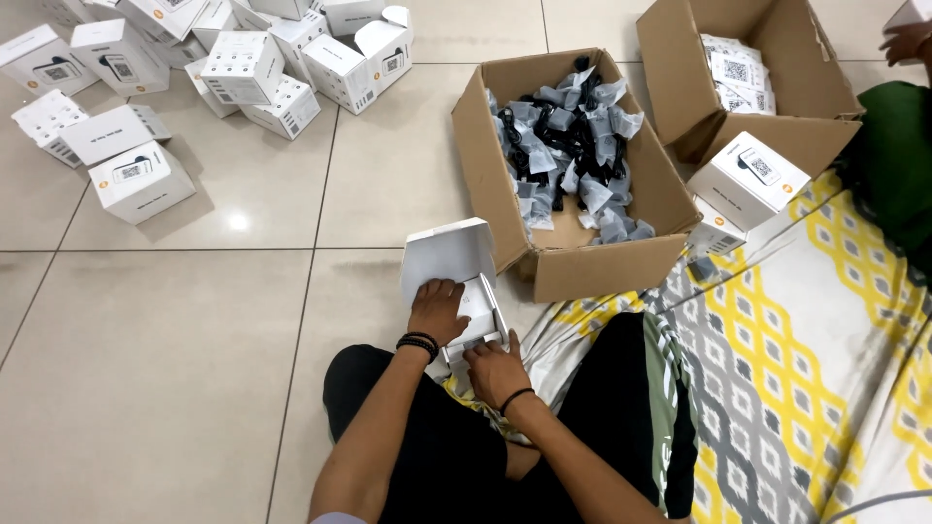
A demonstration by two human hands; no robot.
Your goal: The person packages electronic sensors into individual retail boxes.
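Left hand point(439, 309) lies flat, fingers together, inside the open white box point(456, 267); right hand point(495, 369) grips its near edge, fingers curled

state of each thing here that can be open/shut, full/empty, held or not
small white box: lid up, open, on the floor
left hand: resting inside the small white box
right hand: at the box's near edge
middle carton: flaps open, full of bagged black cables
far carton: open, leaflets inside
pile of white boxes: mostly shut, one with a flap up, none held
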